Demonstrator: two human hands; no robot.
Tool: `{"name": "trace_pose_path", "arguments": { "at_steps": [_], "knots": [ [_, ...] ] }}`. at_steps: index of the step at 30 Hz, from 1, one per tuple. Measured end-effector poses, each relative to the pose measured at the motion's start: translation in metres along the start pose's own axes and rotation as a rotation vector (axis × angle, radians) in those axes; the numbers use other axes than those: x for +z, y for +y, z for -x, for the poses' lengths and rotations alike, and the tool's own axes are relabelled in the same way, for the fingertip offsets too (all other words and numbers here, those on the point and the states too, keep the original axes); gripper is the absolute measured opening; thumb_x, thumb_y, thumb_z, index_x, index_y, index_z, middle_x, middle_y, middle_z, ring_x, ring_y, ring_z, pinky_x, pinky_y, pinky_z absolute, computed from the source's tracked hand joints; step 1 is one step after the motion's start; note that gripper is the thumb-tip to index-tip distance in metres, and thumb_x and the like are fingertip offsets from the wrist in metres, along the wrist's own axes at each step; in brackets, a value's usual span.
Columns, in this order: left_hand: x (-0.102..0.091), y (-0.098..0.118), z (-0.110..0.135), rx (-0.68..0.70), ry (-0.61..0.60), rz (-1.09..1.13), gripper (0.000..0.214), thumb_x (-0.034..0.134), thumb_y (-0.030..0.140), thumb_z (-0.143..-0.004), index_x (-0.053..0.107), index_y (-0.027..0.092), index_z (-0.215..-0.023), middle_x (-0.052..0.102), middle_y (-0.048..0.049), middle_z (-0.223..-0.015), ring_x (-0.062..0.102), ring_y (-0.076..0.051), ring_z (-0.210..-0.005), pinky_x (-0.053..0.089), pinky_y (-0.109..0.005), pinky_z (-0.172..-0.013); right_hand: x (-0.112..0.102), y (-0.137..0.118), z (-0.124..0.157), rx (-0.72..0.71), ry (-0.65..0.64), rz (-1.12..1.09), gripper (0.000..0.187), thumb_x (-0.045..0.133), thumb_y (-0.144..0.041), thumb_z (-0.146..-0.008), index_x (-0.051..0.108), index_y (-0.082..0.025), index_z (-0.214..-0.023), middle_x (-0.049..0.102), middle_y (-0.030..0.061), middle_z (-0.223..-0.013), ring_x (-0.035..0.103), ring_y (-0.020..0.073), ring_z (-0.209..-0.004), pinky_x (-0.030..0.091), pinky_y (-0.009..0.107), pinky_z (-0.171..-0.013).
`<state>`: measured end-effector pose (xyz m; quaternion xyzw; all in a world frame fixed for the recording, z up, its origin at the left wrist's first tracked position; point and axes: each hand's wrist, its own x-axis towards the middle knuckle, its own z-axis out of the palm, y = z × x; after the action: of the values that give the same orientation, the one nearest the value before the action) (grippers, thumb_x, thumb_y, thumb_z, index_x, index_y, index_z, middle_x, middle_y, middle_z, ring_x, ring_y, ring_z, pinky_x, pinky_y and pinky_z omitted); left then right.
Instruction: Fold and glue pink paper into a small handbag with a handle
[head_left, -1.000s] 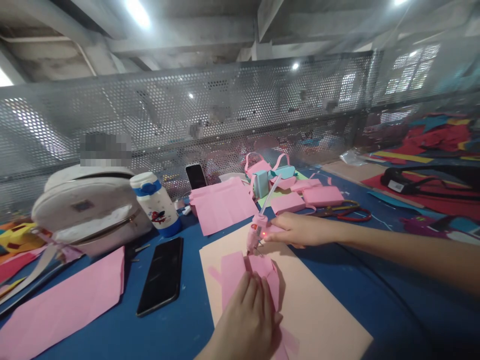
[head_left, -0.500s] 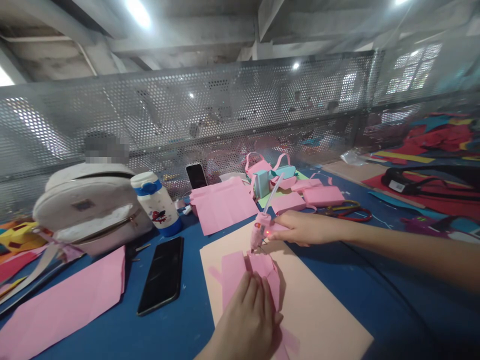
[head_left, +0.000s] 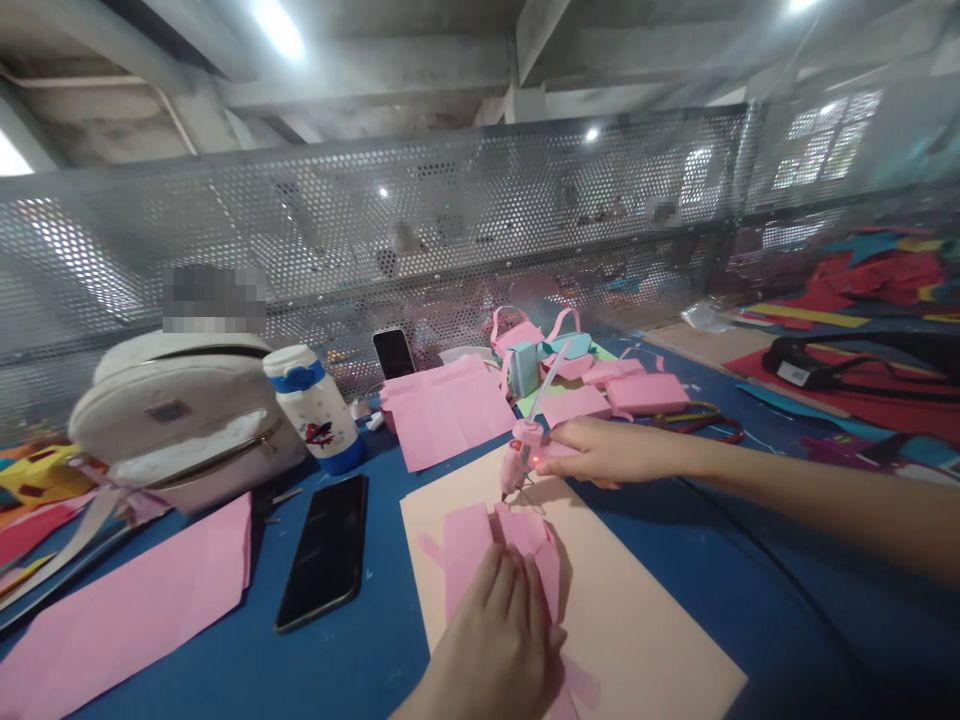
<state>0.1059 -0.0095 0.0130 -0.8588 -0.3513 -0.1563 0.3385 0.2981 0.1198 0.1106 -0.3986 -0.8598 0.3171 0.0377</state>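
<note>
My right hand [head_left: 600, 452] grips a small pink glue gun [head_left: 519, 458] with a clear glue stick poking out of its back and a red light lit on its side. Its nozzle hangs just above the far edge of a folded pink paper piece [head_left: 471, 545]. That piece lies on a peach sheet [head_left: 637, 620]. My left hand [head_left: 499, 645] lies flat on the near part of the pink piece, fingers together, pressing it down.
A black phone [head_left: 324, 550] lies left of the peach sheet, with a large pink paper [head_left: 127, 610] beyond it. A white bag [head_left: 180, 420] and a bottle [head_left: 313, 408] stand at the back left. Pink paper boxes [head_left: 645, 392], scissors [head_left: 701, 420] and a perforated metal screen [head_left: 450, 230] lie behind.
My right hand has drawn the glue gun up and slightly to the right, off the pink piece. My left hand has stayed in place.
</note>
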Motion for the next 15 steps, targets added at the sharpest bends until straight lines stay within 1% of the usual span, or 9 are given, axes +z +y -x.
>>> {"name": "trace_pose_path", "arguments": {
  "at_steps": [7,12,15],
  "knots": [
    [0.0007,0.0012,0.0014,-0.006,0.028,-0.011,0.034,0.046,0.024,-0.091,0.074,0.005,-0.091,0.078,-0.0145,-0.089,0.069,-0.030,-0.084,0.042,-0.042,-0.092,0.0011,0.0000,-0.0013,-0.007,-0.022,-0.005,0.041,0.046,-0.056,-0.090,0.050,-0.017,-0.082,0.048,-0.0041,-0.052,0.048,0.0112,-0.044,0.032,0.021,-0.044],
    [0.0018,0.0009,0.0022,0.001,0.001,-0.003,0.035,0.045,0.024,-0.092,0.074,0.004,-0.093,0.077,-0.0153,-0.091,0.070,-0.030,-0.085,0.040,-0.043,-0.093,0.0000,0.0019,-0.0006,-0.025,-0.033,-0.034,0.038,0.047,-0.054,-0.091,0.051,-0.017,-0.084,0.048,-0.0038,-0.060,0.046,0.0088,-0.043,0.032,0.020,-0.043],
    [0.0016,0.0006,0.0020,0.003,-0.002,-0.005,0.036,0.043,0.024,-0.093,0.073,0.004,-0.094,0.077,-0.0158,-0.093,0.070,-0.030,-0.087,0.040,-0.043,-0.093,0.0000,0.0018,0.0003,-0.031,-0.047,-0.039,0.038,0.047,-0.054,-0.091,0.051,-0.017,-0.083,0.047,-0.0043,-0.059,0.046,0.0085,-0.043,0.032,0.020,-0.043]
  ]
}}
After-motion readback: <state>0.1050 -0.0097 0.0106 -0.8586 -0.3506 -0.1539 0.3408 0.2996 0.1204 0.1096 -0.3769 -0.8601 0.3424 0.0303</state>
